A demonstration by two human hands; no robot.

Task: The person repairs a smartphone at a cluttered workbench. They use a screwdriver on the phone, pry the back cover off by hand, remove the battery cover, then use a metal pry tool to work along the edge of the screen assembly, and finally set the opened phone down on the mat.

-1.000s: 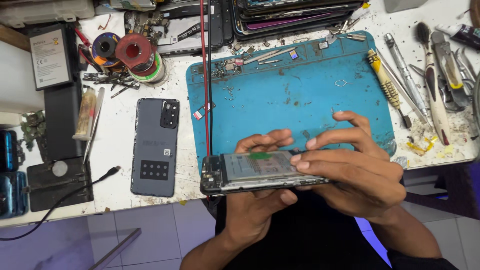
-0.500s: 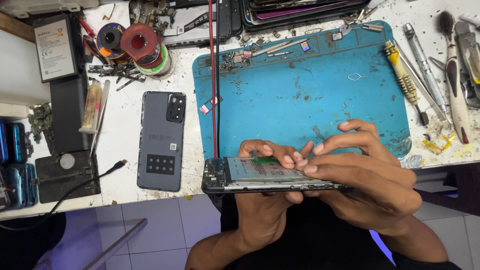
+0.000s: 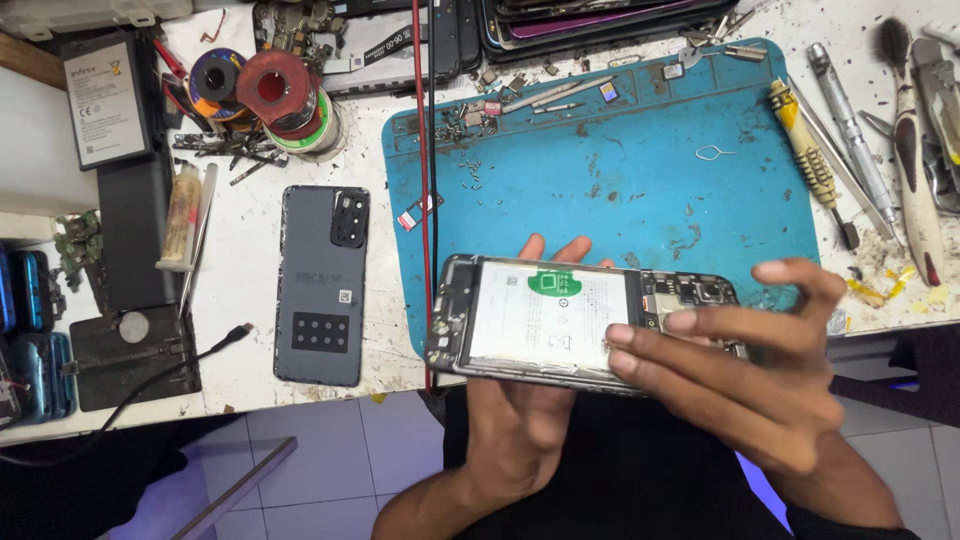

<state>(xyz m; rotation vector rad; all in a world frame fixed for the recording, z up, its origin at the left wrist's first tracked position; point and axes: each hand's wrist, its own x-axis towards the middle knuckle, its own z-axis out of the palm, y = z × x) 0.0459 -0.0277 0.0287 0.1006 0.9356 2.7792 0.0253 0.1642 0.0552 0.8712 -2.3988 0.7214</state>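
nearest, opened phone (image 3: 560, 320): back removed, battery showing, held flat above the bench edge, over the near rim of the blue mat (image 3: 620, 180). best kept level, gripped by its frame. left hand (image 3: 520, 420): palm up beneath, fingers cupping it. right hand (image 3: 750, 370): fingers curled over its right end, clasping. farther left, grey back cover (image 3: 322, 285) on the white bench (image 3: 240, 300).

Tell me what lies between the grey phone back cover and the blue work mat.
Head view: bare white bench between grey phone back cover and blue work mat, plus a small red-and-white chip near the mat's edge.
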